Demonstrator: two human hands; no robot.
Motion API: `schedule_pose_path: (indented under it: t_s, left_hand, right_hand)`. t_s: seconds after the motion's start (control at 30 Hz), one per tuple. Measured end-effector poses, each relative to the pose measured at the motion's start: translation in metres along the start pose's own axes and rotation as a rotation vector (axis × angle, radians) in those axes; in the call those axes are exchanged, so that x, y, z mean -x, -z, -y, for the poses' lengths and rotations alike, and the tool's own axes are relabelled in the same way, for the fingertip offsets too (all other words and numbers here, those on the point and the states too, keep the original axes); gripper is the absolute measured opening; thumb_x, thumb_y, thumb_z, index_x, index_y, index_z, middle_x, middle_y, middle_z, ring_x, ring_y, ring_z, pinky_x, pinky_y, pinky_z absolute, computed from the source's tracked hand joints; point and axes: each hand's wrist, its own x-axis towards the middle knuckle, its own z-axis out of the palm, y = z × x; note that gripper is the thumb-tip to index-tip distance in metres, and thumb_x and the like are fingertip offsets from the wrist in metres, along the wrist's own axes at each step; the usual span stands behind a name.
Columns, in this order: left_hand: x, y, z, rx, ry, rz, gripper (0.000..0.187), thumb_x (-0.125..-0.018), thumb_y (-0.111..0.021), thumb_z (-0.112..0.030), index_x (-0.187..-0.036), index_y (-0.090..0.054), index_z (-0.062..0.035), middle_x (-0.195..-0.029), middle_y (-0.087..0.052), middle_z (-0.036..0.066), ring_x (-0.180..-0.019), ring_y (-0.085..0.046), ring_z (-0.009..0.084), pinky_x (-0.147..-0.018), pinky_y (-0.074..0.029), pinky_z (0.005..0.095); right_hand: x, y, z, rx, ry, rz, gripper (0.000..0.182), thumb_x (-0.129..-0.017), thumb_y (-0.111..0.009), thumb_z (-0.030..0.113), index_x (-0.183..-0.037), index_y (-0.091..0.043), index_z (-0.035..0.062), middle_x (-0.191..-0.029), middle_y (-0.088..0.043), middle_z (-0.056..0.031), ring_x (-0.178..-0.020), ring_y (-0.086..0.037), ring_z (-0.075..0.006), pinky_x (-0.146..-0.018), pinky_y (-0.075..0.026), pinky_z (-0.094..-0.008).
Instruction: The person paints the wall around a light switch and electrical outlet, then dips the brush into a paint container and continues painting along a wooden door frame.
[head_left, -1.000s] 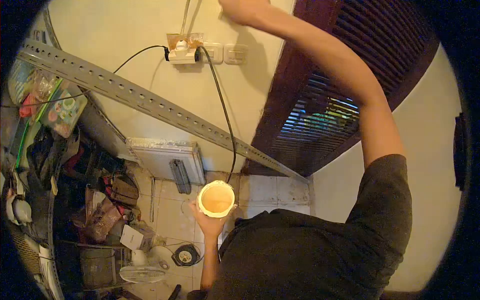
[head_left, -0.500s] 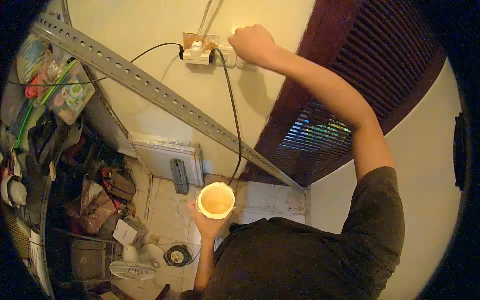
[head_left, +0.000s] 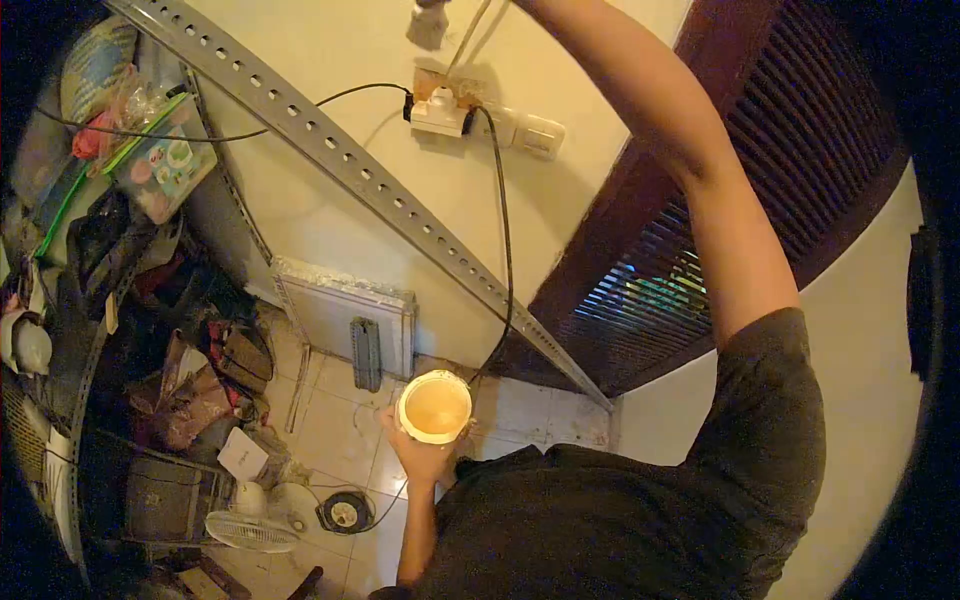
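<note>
My left hand (head_left: 421, 460) is closed around a round, open-topped tub (head_left: 436, 407) with a pale rim and a yellowish inside, held upright in front of my body. My right forearm (head_left: 640, 70) stretches up along the wall, and the hand itself lies beyond the top edge of the view. Below that arm, a white wall switch plate (head_left: 540, 136) sits beside a socket with a white plug adapter (head_left: 440, 110), which has black cords plugged into both sides.
A perforated metal bar (head_left: 330, 155) crosses diagonally in front of the wall. Dark louvred shutters (head_left: 800, 130) stand at right. Cluttered shelves with bags (head_left: 190, 410) fill the left. A white fan (head_left: 250, 530) and a black cord reel (head_left: 346, 512) are low down.
My right hand has left the switch plate and gone up out of view. The view has shifted, so the wall sits lower. My left hand still holds the tub.
</note>
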Motion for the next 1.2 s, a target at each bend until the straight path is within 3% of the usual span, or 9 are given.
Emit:
schedule_pose_path:
  t_s: [0.03, 0.3, 0.37, 0.5, 0.57, 0.7, 0.77, 0.9, 1.2]
  left_hand:
    - [0.000, 0.000, 0.001, -0.002, -0.002, -0.006, 0.080, -0.051, -0.097, -0.030, -0.114, -0.057, 0.0000, -0.111, -0.055, 0.012, -0.105, -0.055, 0.0262, -0.091, -0.045, 0.0402]
    - [-0.005, 0.003, -0.006, 0.079, 0.065, 0.016, 0.082, -0.051, -0.097, -0.027, -0.116, -0.056, 0.0009, -0.112, -0.056, 0.012, -0.104, -0.056, 0.0267, -0.093, -0.044, 0.0401]
    - [-0.005, 0.001, 0.002, 0.009, 0.037, 0.020, 0.081, -0.050, -0.097, -0.026, -0.115, -0.056, 0.0007, -0.112, -0.056, 0.012, -0.103, -0.056, 0.0268, -0.093, -0.044, 0.0404]
    - [-0.009, 0.006, 0.000, -0.155, -0.148, 0.058, 0.082, -0.049, -0.097, -0.023, -0.115, -0.054, -0.0004, -0.112, -0.056, 0.012, -0.102, -0.057, 0.0277, -0.092, -0.045, 0.0408]
    - [-0.003, 0.004, 0.010, -0.071, -0.088, 0.050, 0.083, -0.049, -0.097, -0.022, -0.116, -0.053, -0.0007, -0.112, -0.056, 0.012, -0.102, -0.057, 0.0279, -0.092, -0.046, 0.0406]
    - [0.001, 0.007, -0.002, -0.018, 0.039, -0.009, 0.085, -0.051, -0.096, -0.022, -0.119, -0.049, -0.0013, -0.114, -0.057, 0.012, -0.104, -0.058, 0.0272, -0.093, -0.046, 0.0398]
    - [0.005, 0.007, 0.006, 0.020, 0.061, -0.010, 0.085, -0.051, -0.097, -0.022, -0.118, -0.049, -0.0014, -0.114, -0.057, 0.012, -0.104, -0.058, 0.0270, -0.093, -0.047, 0.0398]
    - [0.004, 0.009, 0.000, 0.128, 0.084, -0.044, 0.067, -0.054, -0.094, -0.021, -0.111, -0.063, -0.0027, -0.111, -0.062, 0.011, -0.106, -0.053, 0.0275, -0.097, -0.038, 0.0412]
    - [-0.005, 0.011, -0.007, 0.028, -0.020, 0.002, 0.069, -0.056, -0.094, -0.028, -0.111, -0.063, -0.0025, -0.109, -0.063, 0.010, -0.104, -0.051, 0.0277, -0.094, -0.037, 0.0421]
  right_hand:
    - [-0.006, -0.007, 0.009, -0.004, -0.006, 0.125, 0.026, -0.070, -0.071, 0.024, -0.089, -0.074, 0.0059, -0.092, -0.072, -0.0169, -0.084, -0.071, -0.0311, -0.065, -0.056, -0.0427]
    - [-0.020, -0.065, 0.080, 0.058, -0.045, -0.161, 0.020, -0.077, -0.069, 0.021, -0.094, -0.076, 0.0139, -0.101, -0.074, -0.0075, -0.096, -0.070, -0.0251, -0.071, -0.056, -0.0406]
    - [0.016, -0.060, 0.099, 0.136, 0.034, -0.170, 0.022, -0.072, -0.072, 0.010, -0.094, -0.076, 0.0089, -0.090, -0.074, -0.0071, -0.080, -0.072, -0.0251, -0.062, -0.056, -0.0446]
    - [-0.003, -0.083, 0.116, 0.132, 0.051, 0.011, 0.018, -0.079, -0.068, 0.016, -0.095, -0.076, 0.0107, -0.098, -0.074, -0.0089, -0.085, -0.072, -0.0250, -0.067, -0.057, -0.0366]
    - [-0.028, -0.114, 0.116, 0.058, 0.092, 0.100, 0.030, -0.067, -0.077, 0.012, -0.097, -0.077, 0.0168, -0.097, -0.074, -0.0017, -0.085, -0.071, -0.0207, -0.056, -0.055, -0.0448]
    - [-0.029, -0.105, 0.101, 0.003, 0.052, 0.087, 0.030, -0.069, -0.075, 0.013, -0.098, -0.077, 0.0204, -0.098, -0.074, 0.0004, -0.085, -0.070, -0.0209, -0.051, -0.054, -0.0467]
    - [-0.017, -0.074, 0.082, -0.012, 0.025, 0.155, 0.019, -0.079, -0.064, 0.011, -0.094, -0.076, 0.0096, -0.097, -0.074, -0.0086, -0.091, -0.071, -0.0261, -0.067, -0.057, -0.0420]
    - [-0.037, -0.044, 0.042, 0.002, 0.072, 0.102, 0.019, -0.075, -0.067, 0.022, -0.091, -0.076, 0.0168, -0.094, -0.074, -0.0086, -0.089, -0.070, -0.0262, -0.067, -0.055, -0.0412]
    - [-0.047, -0.084, 0.042, 0.037, -0.066, 0.107, 0.022, -0.079, -0.065, 0.022, -0.098, -0.076, 0.0170, -0.103, -0.073, -0.0075, -0.095, -0.070, -0.0248, -0.073, -0.056, -0.0412]
